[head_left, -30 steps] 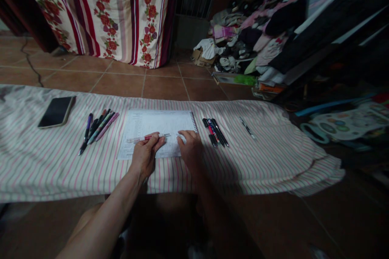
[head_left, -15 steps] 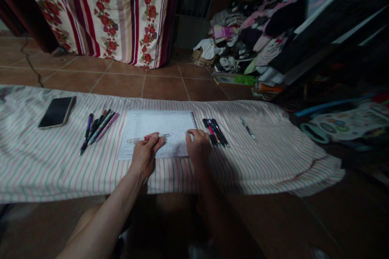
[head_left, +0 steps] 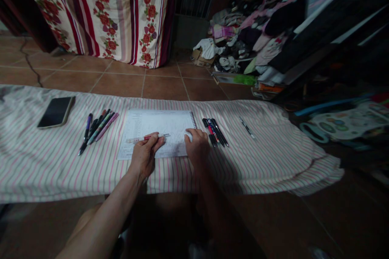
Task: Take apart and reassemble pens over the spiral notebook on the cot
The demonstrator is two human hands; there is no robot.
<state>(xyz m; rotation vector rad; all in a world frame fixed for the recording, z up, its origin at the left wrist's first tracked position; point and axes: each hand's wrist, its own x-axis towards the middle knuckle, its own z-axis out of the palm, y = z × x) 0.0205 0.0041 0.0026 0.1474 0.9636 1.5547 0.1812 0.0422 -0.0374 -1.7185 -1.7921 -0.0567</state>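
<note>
A spiral notebook (head_left: 158, 125) lies open on a striped cloth (head_left: 258, 158). My left hand (head_left: 145, 153) is closed on a red and clear pen (head_left: 142, 138) held flat across the page. My right hand (head_left: 197, 147) rests at the notebook's right edge with its fingers curled round a small white thing (head_left: 188, 136) that I cannot name. Just right of it lies a bunch of dark and red pens (head_left: 214, 131).
A second bunch of pens (head_left: 97, 129) lies left of the notebook, and a dark phone (head_left: 56, 112) further left. One lone pen (head_left: 247, 128) lies to the right. Beyond the cloth are floor tiles, a floral curtain (head_left: 115, 12) and a heap of clothes (head_left: 252, 36).
My right hand slid right along the notebook towards the pens, then drew back a little. The left hand and its pen stayed put.
</note>
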